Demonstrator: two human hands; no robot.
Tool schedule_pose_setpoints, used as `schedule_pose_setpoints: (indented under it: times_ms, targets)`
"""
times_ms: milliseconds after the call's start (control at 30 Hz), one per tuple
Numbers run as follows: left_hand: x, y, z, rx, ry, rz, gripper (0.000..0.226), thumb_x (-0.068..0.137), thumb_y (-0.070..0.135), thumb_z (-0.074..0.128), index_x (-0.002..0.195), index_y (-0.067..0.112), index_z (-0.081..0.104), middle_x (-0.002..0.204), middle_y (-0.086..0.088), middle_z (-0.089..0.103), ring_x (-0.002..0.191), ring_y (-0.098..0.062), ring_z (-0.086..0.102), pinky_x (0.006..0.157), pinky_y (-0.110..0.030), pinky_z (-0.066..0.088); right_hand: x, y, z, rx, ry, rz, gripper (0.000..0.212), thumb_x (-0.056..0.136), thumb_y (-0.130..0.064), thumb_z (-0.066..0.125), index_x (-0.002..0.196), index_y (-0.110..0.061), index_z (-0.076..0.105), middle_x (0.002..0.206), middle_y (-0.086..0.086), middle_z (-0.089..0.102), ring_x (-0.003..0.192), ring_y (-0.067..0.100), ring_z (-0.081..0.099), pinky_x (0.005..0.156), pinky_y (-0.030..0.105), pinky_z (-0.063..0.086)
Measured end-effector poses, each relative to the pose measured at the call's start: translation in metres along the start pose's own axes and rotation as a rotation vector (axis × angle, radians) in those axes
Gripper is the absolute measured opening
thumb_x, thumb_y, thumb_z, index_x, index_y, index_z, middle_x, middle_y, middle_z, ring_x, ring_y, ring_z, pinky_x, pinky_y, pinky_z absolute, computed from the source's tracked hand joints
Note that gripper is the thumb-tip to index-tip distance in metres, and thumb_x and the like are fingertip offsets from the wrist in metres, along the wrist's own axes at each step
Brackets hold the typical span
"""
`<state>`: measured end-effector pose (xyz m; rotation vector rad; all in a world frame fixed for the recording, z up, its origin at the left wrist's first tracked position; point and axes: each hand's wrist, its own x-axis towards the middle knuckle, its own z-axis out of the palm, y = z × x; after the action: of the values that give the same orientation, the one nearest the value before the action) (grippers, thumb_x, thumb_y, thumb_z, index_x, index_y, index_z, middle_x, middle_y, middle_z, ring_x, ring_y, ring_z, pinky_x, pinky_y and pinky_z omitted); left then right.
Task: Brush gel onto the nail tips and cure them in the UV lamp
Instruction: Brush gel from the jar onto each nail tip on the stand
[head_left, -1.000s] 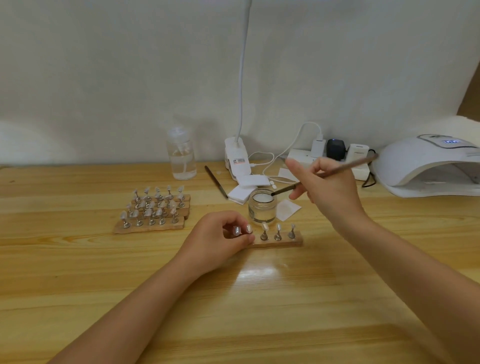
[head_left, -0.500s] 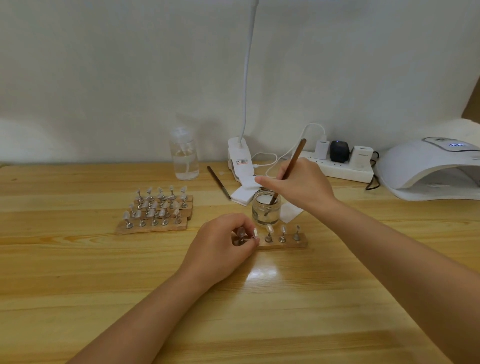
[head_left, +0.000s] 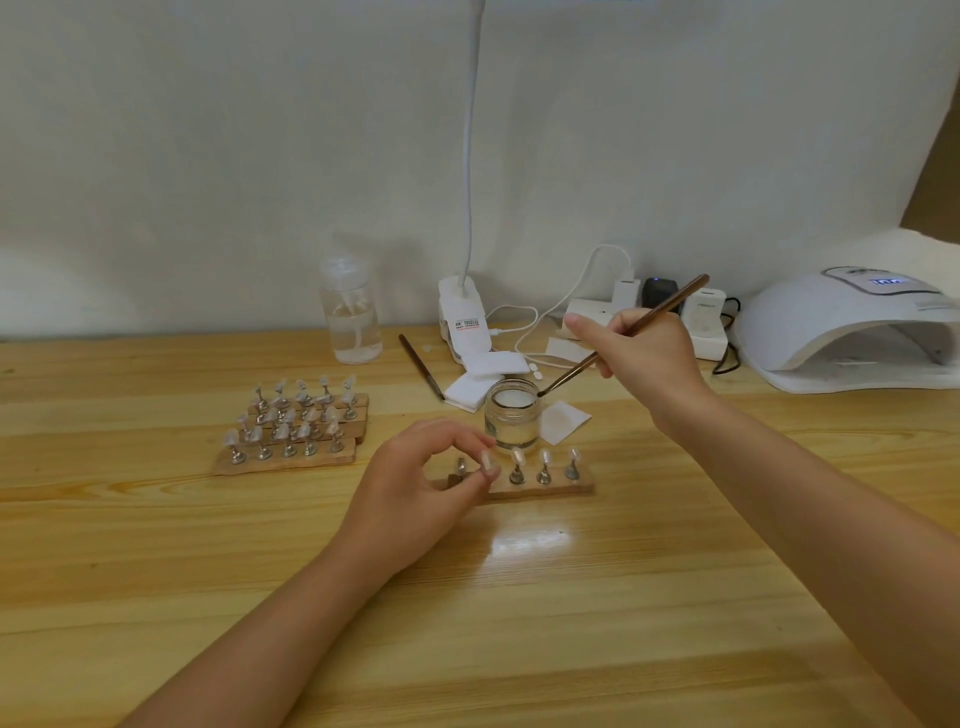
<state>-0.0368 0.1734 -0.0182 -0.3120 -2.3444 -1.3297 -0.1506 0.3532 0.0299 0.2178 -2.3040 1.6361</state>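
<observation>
My right hand (head_left: 641, 345) holds a thin brown brush (head_left: 623, 335); its tip rests at the right rim of an open glass gel jar (head_left: 511, 420). Just in front of the jar lies a small wooden strip (head_left: 540, 486) carrying several nail tips on metal stands (head_left: 544, 466). My left hand (head_left: 415, 486) curls over the strip's left end, thumb and forefinger pinching one stand there. The white UV lamp (head_left: 852, 332) sits at the far right with its display lit.
Three more wooden strips of nail tips (head_left: 296, 423) lie to the left. Behind stand a clear liquid bottle (head_left: 350, 312), a clip lamp base (head_left: 465, 325), a second brush (head_left: 421, 366), white wipes (head_left: 480, 376) and a power strip (head_left: 649, 317) with cables.
The brush went down into the jar half a second ago and has since come up, tilting flatter, with its tip at the jar's rim. My left hand stayed on the strip.
</observation>
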Motion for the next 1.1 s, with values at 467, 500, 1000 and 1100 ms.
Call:
schedule_pose_setpoints:
  times_ms: [467,500,1000,1100]
  targets:
    - [0.003,0.004,-0.005,-0.209,0.096,-0.118,0.011,0.072,0.013,0.072,0.076,0.023,0.073,0.082,0.012,0.072,0.085,-0.003,0.066,0.082,-0.017,0.049,-0.079,-0.007,0.015,0.389,-0.126,-0.201,0.03,0.081,-0.043,0.046,0.076,-0.023,0.067,0.062,-0.009,0.069,0.055,0.003,0.063,0.057,0.007,0.045]
    - [0.004,0.003,-0.005,-0.205,0.093,-0.113,0.012,0.073,0.012,0.072,0.077,0.022,0.073,0.083,0.012,0.072,0.085,-0.003,0.065,0.081,-0.017,0.049,-0.083,-0.006,0.017,0.388,-0.138,-0.234,0.029,0.082,-0.041,0.046,0.076,-0.023,0.068,0.064,-0.012,0.069,0.059,0.001,0.063,0.06,0.006,0.045]
    - [0.006,-0.002,-0.005,-0.224,0.099,-0.095,0.018,0.073,0.005,0.07,0.077,0.022,0.073,0.076,0.011,0.069,0.079,0.001,0.062,0.072,-0.009,0.044,-0.093,0.004,0.026,0.148,-0.075,-0.528,0.033,0.09,-0.029,0.041,0.071,-0.018,0.065,0.068,-0.006,0.064,0.069,0.005,0.062,0.066,0.022,0.051]
    - [0.007,-0.001,-0.004,-0.229,0.11,-0.105,0.018,0.073,0.004,0.07,0.077,0.021,0.073,0.076,0.009,0.069,0.079,0.001,0.062,0.072,-0.009,0.045,-0.093,0.004,0.027,0.139,-0.073,-0.532,0.033,0.09,-0.029,0.04,0.072,-0.017,0.066,0.068,-0.005,0.065,0.07,0.005,0.062,0.067,0.024,0.052]
